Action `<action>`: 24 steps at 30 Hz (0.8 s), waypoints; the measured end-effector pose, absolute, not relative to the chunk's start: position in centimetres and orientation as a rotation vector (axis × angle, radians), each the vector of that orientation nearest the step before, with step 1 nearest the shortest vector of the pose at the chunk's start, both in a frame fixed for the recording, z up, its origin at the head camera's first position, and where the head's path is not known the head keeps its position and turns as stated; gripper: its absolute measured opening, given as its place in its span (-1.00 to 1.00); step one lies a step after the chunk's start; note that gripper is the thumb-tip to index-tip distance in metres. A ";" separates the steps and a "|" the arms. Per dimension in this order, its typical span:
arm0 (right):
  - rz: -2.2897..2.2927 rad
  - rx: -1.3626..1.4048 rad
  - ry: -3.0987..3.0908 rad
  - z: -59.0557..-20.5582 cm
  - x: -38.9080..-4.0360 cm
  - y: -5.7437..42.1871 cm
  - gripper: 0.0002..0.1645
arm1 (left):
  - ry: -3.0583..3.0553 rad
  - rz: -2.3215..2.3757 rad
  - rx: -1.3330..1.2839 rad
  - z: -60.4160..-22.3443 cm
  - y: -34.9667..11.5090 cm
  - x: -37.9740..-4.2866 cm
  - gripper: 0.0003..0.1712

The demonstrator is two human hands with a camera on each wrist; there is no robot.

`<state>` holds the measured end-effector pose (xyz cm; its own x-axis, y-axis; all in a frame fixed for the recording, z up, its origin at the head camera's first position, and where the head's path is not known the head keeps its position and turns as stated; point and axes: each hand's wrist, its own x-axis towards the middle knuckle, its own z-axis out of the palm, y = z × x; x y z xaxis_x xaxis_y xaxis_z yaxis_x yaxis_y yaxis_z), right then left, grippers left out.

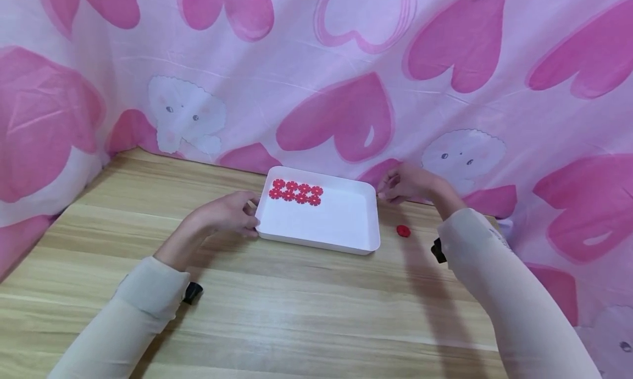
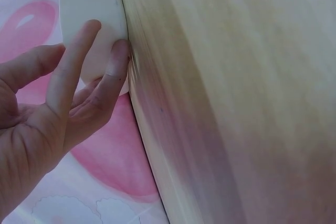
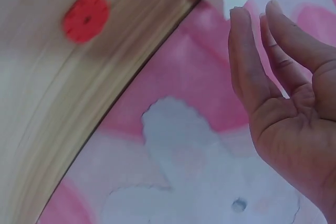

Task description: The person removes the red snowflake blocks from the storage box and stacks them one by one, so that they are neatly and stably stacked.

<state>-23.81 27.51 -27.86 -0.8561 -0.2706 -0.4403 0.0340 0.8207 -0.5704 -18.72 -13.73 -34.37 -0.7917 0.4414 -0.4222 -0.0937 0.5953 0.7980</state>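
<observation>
A white rectangular tray (image 1: 341,225) lies on the wooden table, with several red flower-shaped pieces (image 1: 296,192) in two rows at its back left. Another such red piece (image 1: 403,231) lies on the table right of the tray; its notched rim and small centre hole show in the right wrist view. My left hand (image 1: 232,213) touches the tray's left wall with fairly straight fingers (image 2: 116,64), the thumb near the rim. By the tray's back right corner, my right hand (image 1: 405,182) has loosely bent fingers and nothing between them. Whether its fingertips touch the corner, I cannot tell.
A pink and white curtain (image 1: 336,115) with hearts hangs right behind the table's back edge and along both sides. The wooden table top (image 1: 296,302) stretches in front of the tray. A small black device (image 1: 193,293) sits at the left cuff.
</observation>
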 end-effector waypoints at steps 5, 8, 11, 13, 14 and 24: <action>-0.767 -0.181 2.488 -27.9 -24.5 25.0 -0.67 | 2.191 1.208 0.278 -34.4 -13.9 -18.5 -0.38; -0.771 -0.155 2.481 -27.9 -24.8 23.8 -0.67 | 2.175 1.234 0.268 -34.3 -14.0 -18.4 -0.39; -0.771 -0.118 2.472 -28.1 -25.1 22.8 -0.67 | 2.179 1.236 0.251 -34.4 -13.7 -18.3 -0.40; -0.770 -0.096 2.472 -28.4 -25.3 22.1 -0.67 | 2.177 1.237 0.254 -34.4 -13.5 -18.3 -0.40; -0.768 -0.079 2.474 -28.6 -25.4 21.8 -0.68 | 2.178 1.231 0.263 -34.4 -13.4 -18.3 -0.39; -0.734 -0.049 2.482 -30.6 -26.3 18.4 -0.74 | 2.151 1.241 0.281 -34.6 -12.4 -18.6 -0.40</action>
<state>-26.26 18.41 -30.57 -0.8505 -0.1827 -0.4933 0.1149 0.8505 -0.5133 -18.56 -12.42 -34.60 -0.7781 0.4714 -0.4152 -0.1234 0.5334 0.8368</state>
